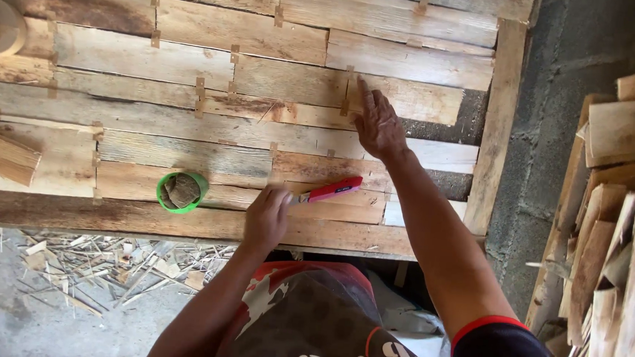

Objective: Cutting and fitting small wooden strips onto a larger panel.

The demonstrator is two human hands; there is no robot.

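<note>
Left hand (266, 219) clamped on red-handled tool (333, 190), rigid, light, grip handle | right hand (378, 125) spread flat on plank (401, 96)

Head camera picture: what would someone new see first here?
The red-handled tool in the left hand, low in the middle of the wooden plank panel. The right hand presses flat on the planks above it. A green cup holding small wood bits sits left of the hands.

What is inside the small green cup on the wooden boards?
The green cup holds brownish wood pieces, probably small wedges. Its bottom is covered by them, so anything beneath cannot be seen.
</note>
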